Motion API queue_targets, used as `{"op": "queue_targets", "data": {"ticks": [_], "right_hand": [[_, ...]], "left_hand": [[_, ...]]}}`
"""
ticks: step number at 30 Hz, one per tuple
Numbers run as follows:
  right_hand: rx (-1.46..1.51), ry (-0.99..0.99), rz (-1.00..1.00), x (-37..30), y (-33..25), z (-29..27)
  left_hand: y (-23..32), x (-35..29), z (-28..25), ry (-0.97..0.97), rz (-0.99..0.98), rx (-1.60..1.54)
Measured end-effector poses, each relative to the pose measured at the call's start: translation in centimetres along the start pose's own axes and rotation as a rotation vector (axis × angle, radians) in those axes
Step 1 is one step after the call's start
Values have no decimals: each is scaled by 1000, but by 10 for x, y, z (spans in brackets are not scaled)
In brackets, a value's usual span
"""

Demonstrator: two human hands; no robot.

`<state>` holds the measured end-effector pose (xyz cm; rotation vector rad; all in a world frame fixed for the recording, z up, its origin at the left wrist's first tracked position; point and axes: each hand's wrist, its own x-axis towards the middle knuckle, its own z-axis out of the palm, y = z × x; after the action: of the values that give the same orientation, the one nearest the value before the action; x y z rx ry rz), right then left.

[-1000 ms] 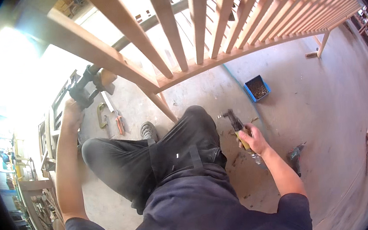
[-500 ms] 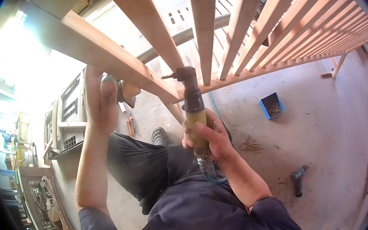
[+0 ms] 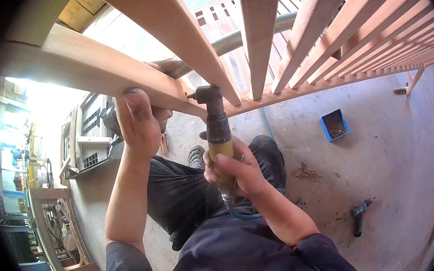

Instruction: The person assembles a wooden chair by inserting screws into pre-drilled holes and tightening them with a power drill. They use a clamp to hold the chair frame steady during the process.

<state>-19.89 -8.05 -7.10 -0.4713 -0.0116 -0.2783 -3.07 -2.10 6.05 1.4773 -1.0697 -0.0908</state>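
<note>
My right hand (image 3: 234,168) is wrapped round a yellow and black air angle drill (image 3: 218,130), held upright with a hose at its lower end. The short bit at the drill's head points left and meets a dark hole in the pale wooden rail (image 3: 101,68). My left hand (image 3: 141,119) grips this rail, thumb on the near face and fingertips showing beyond its far edge. Beside my left wrist is a dark grey object (image 3: 111,120), partly hidden and of unclear kind. Wooden slats (image 3: 260,37) run in a row to the right of the drill.
On the concrete floor to the right are a blue box (image 3: 345,129) of small fasteners, a scatter of screws (image 3: 305,172) and a cordless drill (image 3: 359,217). A curved bar (image 3: 229,44) passes behind the slats. Wooden frames (image 3: 89,140) stand at the left.
The drill has moved left, bringing its bit from short of the rail to the hole. My left hand has shifted right and now clasps the rail. The view has shifted slightly.
</note>
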Motion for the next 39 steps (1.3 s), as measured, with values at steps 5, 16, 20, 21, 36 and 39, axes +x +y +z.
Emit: {"op": "queue_targets", "data": {"ticks": [5, 16, 20, 21, 36, 39], "right_hand": [[6, -38, 64, 3, -6, 2], [-25, -27, 59, 3, -2, 0], [-47, -43, 110, 6, -4, -5], [-53, -59, 92, 5, -3, -7], [63, -71, 279, -23, 22, -16], [62, -45, 298, -23, 20, -15]], "left_hand": [[-6, -17, 4, 102, 109, 79], [-21, -65, 24, -341, -520, -271], [-15, -44, 44, -364, -623, -320], [-11, -44, 47, -323, -659, -305], [-28, -48, 54, -309, -542, -488], [-25, -48, 57, -296, -654, -667]]}}
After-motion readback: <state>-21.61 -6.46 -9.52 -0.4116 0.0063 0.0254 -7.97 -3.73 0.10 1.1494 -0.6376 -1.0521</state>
